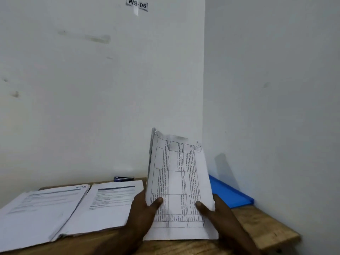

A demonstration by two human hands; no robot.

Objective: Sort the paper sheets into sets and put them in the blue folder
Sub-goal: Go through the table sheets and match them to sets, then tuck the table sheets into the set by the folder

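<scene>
Both hands, left hand [145, 208] and right hand [219, 210], pinching upright paper sheets [176, 181], long axis vertical, blue folder [230, 194] behind

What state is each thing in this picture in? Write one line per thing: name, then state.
Printed sheets: upright on the desk, held by both hands.
Left hand: grips the sheets' left edge.
Right hand: grips their right edge.
Blue folder: lying by the wall, untouched.
Left paper pile: lying flat.
Middle paper pile: lying flat beside it.
</scene>
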